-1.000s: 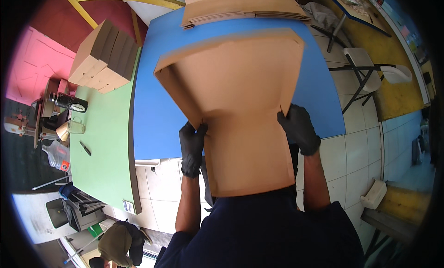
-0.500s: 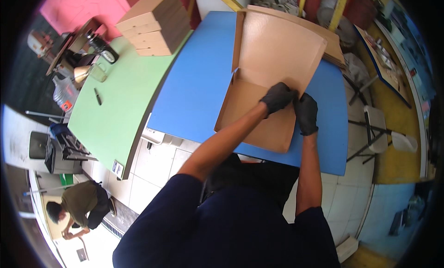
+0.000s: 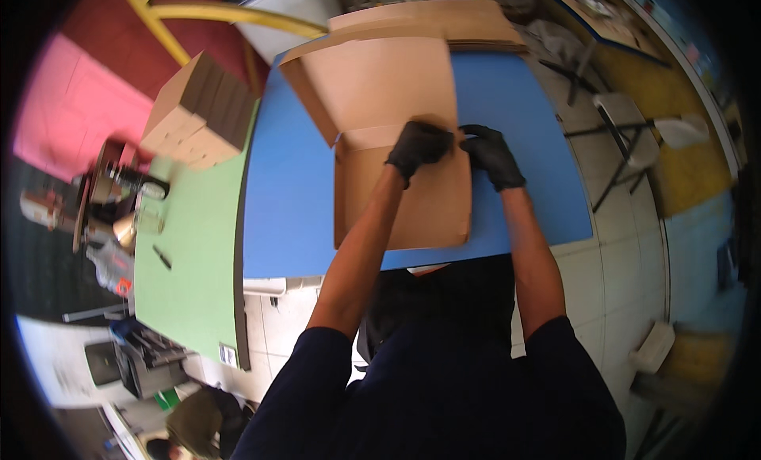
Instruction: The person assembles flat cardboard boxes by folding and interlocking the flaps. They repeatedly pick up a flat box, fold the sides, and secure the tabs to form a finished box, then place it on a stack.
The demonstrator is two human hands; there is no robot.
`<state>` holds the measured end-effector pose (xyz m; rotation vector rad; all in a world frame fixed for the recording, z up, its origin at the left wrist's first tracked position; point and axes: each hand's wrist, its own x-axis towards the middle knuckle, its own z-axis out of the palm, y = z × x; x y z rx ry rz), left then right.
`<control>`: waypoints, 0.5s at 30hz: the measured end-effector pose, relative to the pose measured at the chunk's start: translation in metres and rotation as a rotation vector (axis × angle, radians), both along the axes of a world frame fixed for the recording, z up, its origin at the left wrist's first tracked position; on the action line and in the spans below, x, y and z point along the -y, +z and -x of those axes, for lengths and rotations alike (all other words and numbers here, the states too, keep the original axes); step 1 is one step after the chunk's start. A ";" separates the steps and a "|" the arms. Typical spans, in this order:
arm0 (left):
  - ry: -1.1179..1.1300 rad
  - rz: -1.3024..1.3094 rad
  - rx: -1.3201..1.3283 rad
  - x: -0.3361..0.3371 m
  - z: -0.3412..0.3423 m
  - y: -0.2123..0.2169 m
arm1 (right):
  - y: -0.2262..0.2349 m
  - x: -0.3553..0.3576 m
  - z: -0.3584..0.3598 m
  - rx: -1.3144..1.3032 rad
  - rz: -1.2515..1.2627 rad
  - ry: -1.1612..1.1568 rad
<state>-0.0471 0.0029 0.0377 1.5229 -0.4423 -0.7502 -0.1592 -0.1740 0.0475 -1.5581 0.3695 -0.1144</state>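
Note:
A brown cardboard box [image 3: 400, 202] lies open on the blue table [image 3: 523, 214], its lid [image 3: 380, 83] tilted up at the far side. Both my hands wear black gloves and meet at the box's right rear corner, where lid and base join. My left hand [image 3: 420, 148] is inside the box, fingers curled and closed on the corner's cardboard. From outside the right wall, my right hand [image 3: 493, 157] reaches in, fingers bent and their tips pinching the same edge. The exact fold between the fingers is hidden by the gloves.
Flat cardboard [image 3: 483, 24] is stacked behind the box. To the left, a green table [image 3: 194, 277] carries a stack of folded boxes [image 3: 198, 115], a black pen [image 3: 162, 257] and a glass mug [image 3: 148, 220]. A folding chair [image 3: 630, 131] stands right. Another person [image 3: 202, 420] crouches at lower left.
My view has turned, so tables and box appear rotated and the box sits further left in the picture. Both hands stay at the same corner; the right hand's fingers now reach toward the wall.

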 end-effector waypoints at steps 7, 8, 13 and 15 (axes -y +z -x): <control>0.019 -0.215 0.165 0.000 -0.003 0.005 | -0.012 -0.005 -0.011 0.101 -0.090 -0.134; -0.013 -0.238 0.275 0.000 -0.004 0.002 | -0.013 -0.004 -0.011 0.116 -0.097 -0.123; -0.116 -0.142 0.615 0.000 -0.013 -0.017 | -0.015 -0.003 -0.014 0.172 -0.041 -0.124; -0.023 0.002 0.189 -0.001 -0.013 -0.020 | -0.013 -0.004 -0.014 0.129 -0.049 -0.117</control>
